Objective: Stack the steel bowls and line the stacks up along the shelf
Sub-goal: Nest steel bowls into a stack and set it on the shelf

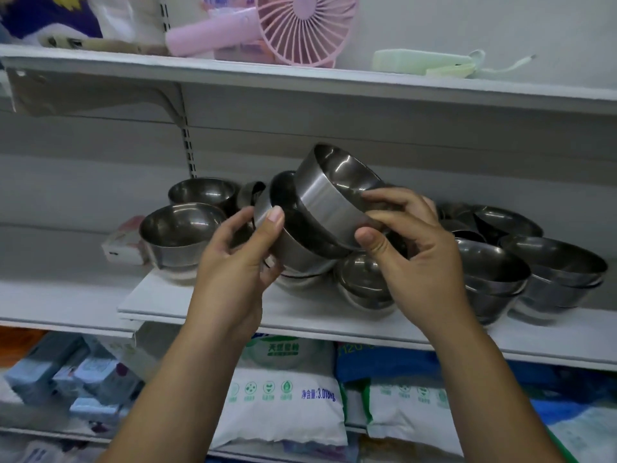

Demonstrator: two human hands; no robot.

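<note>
My right hand grips a tilted steel bowl, which sits partly inside a second tilted steel bowl that my left hand holds by its rim. Both bowls hover above the white shelf. Under them stand more bowls, one low stack just below my right thumb. To the left a bowl stands upright in front of another bowl. On the right, two short stacks stand side by side, with loose bowls behind them.
A small pink-and-white box lies left of the bowls. The shelf above holds a pink fan and a pale green item. White and blue bags fill the shelf below.
</note>
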